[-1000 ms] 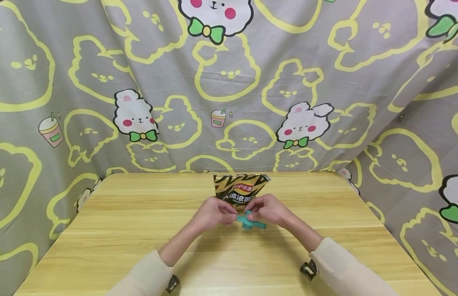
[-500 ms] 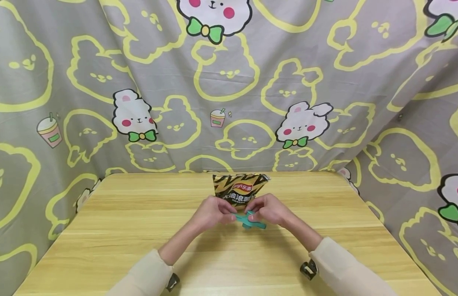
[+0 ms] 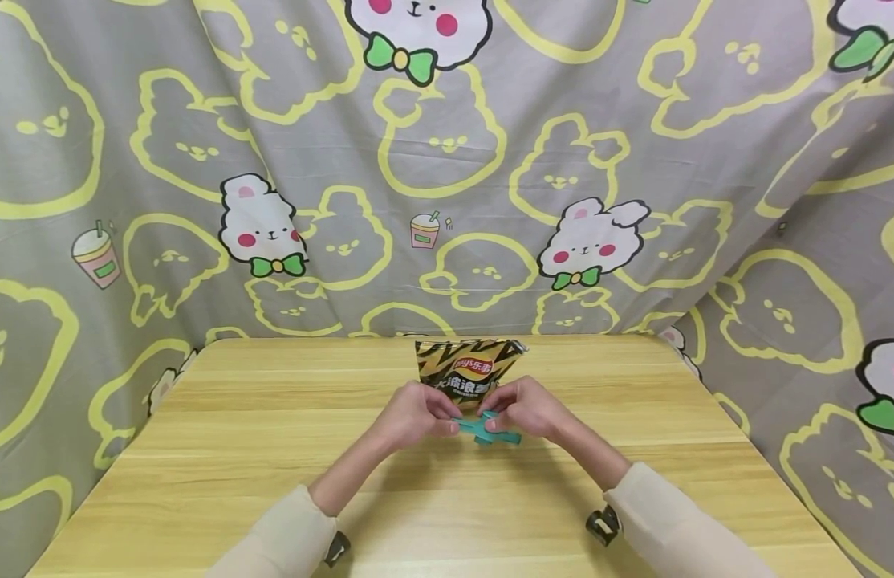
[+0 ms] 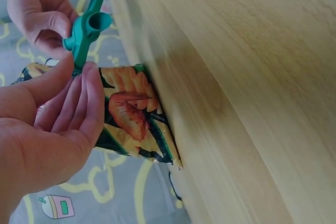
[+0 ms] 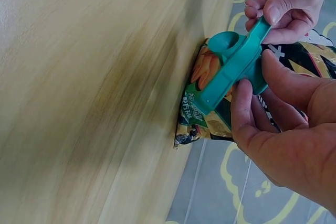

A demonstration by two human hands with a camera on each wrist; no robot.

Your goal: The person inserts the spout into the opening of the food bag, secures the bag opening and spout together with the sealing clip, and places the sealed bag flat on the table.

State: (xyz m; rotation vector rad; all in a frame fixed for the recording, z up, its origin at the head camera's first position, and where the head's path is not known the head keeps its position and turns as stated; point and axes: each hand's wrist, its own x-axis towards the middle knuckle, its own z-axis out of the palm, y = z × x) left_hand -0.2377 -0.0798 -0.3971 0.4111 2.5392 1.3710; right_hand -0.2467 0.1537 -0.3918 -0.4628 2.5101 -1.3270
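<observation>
Pinching the teal clip (image 5: 233,69) at one end (left grip (image 3: 420,413)) and round middle (right grip (image 3: 526,409)) suits a part judged light and stiff.

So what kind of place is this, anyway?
Probably a makeshift tabletop recording booth: cartoon-print fabric hangs behind and on both sides of a wooden table, and a small black device sits near each wrist.

In the head view, the person's left hand (image 3: 416,416) and right hand (image 3: 526,409) partly hide the lower part of the glossy black-and-gold snack bag (image 3: 470,353), whose smallest print is illegible. The left thumb covers one tip of the teal plastic cross-shaped piece (image 5: 233,67). The bottom edge crops both cream sleeves (image 3: 678,522).
</observation>
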